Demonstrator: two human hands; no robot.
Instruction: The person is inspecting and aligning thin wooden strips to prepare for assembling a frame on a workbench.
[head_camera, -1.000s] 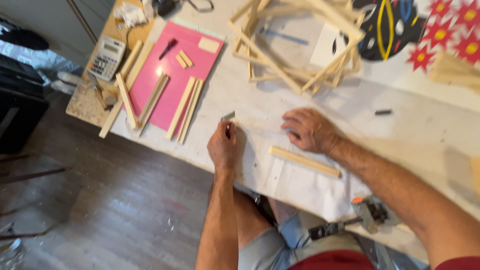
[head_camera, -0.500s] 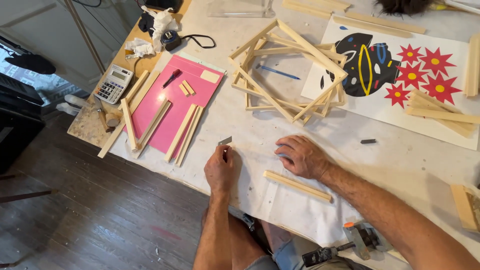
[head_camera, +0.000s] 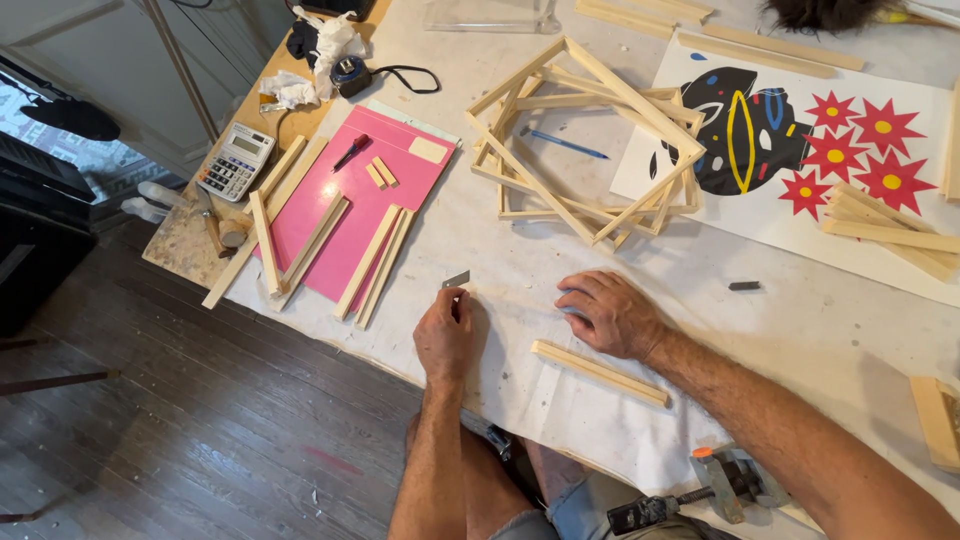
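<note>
Head view: the left hand (head_camera: 445, 335) pinches a small grey blade (head_camera: 456, 279) at its fingertips, the grip closed on it; how the blade meets the white sheet (head_camera: 520, 260) is hard to make out. The right hand (head_camera: 612, 315) lies flat, fingers spread and holding nothing, pressing the sheet just beyond a wood strip (head_camera: 600, 372). Stacked wooden frames (head_camera: 580, 135) sit farther back, a pink board (head_camera: 360, 200) to the left. The tabletop (head_camera: 185, 235) shows only at its far-left corner. A clamp (head_camera: 725, 480) is partly cut off at the near edge.
</note>
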